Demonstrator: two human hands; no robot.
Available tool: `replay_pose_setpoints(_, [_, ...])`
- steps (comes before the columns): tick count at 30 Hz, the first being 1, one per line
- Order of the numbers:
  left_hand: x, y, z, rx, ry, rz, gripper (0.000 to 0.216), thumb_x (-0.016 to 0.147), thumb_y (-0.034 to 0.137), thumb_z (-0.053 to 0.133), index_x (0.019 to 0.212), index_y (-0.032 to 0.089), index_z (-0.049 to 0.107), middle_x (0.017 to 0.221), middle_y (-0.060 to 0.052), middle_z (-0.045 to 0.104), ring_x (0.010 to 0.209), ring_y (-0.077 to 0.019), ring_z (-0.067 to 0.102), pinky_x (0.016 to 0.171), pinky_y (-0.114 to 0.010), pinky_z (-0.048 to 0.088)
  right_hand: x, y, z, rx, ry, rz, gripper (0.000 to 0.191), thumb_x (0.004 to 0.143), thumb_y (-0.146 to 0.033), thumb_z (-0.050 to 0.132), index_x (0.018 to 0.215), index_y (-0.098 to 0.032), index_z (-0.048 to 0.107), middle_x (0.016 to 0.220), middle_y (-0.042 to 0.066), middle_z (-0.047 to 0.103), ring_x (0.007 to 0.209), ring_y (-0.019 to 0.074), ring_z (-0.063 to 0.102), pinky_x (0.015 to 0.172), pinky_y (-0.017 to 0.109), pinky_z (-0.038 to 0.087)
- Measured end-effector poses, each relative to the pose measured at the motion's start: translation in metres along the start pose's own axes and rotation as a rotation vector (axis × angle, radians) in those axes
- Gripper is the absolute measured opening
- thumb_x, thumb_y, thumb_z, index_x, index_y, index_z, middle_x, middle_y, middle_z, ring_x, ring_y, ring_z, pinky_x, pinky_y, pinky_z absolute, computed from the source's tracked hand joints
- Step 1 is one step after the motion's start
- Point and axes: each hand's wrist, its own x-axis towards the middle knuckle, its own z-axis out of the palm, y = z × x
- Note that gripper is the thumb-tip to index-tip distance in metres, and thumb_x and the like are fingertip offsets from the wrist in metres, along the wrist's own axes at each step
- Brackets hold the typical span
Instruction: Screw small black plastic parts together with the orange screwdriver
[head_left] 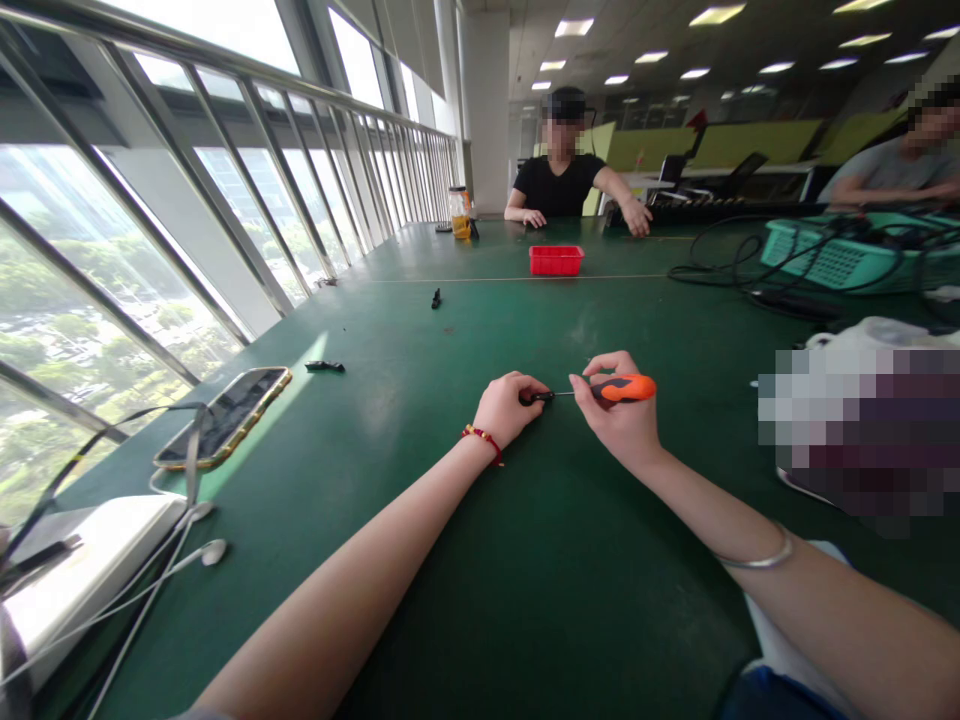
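Note:
My left hand (508, 408) is closed on a small black part (537, 397) and steadies it on the green table (420, 500). In my right hand (621, 425) is a screwdriver with an orange and dark grey handle (632, 388). Its thin metal shaft points left, and the tip meets the black part or lies very close to it. The fingers partly cover the part, so its exact kind cannot be made out.
Small black pieces (325, 367) lie left of my hands. A phone (225, 418) and white earphones (213, 552) are at the left edge. Ahead sits a red tray (556, 261), with a person (559, 180) behind it. On the right are a teal basket (817, 258) and black cables.

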Motion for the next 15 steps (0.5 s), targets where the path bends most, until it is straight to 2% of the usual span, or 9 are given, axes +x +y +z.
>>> replay_pose_setpoints(5, [-0.0001, 0.0001, 0.0001, -0.01, 0.0, -0.007, 0.023, 0.068, 0.01, 0.059, 0.085, 0.019, 0.072, 0.077, 0.0, 0.064, 0.07, -0.0111, 0.058, 0.068, -0.022, 0.048, -0.0008, 0.0024, 0.0002, -0.004, 0.025, -0.007, 0.02, 0.076, -0.026, 0.059, 0.089, -0.022, 0.045, 0.065, -0.005, 0.048, 0.045, 0.009, 0.044, 0.046, 0.025, 0.036])
replay_pose_setpoints(10, [-0.0003, 0.0005, -0.0001, -0.011, 0.005, -0.006, 0.023, 0.068, 0.011, 0.059, 0.085, 0.018, 0.072, 0.077, 0.0, 0.063, 0.069, -0.0113, 0.058, 0.069, -0.023, 0.047, -0.0008, 0.0025, -0.0002, -0.008, -0.002, -0.004, 0.018, 0.078, -0.029, 0.059, 0.083, -0.023, 0.043, 0.056, -0.007, 0.045, 0.044, 0.0096, 0.044, 0.048, 0.025, 0.037])
replay_pose_setpoints(15, [-0.0001, -0.0001, 0.0002, -0.028, -0.002, -0.006, 0.023, 0.068, 0.011, 0.058, 0.085, 0.017, 0.072, 0.079, -0.001, 0.064, 0.07, -0.0116, 0.058, 0.069, -0.023, 0.047, -0.0008, 0.0003, 0.0002, 0.004, 0.018, -0.023, 0.022, 0.076, -0.027, 0.06, 0.088, -0.023, 0.043, 0.066, -0.004, 0.048, 0.045, 0.0088, 0.044, 0.046, 0.025, 0.036])
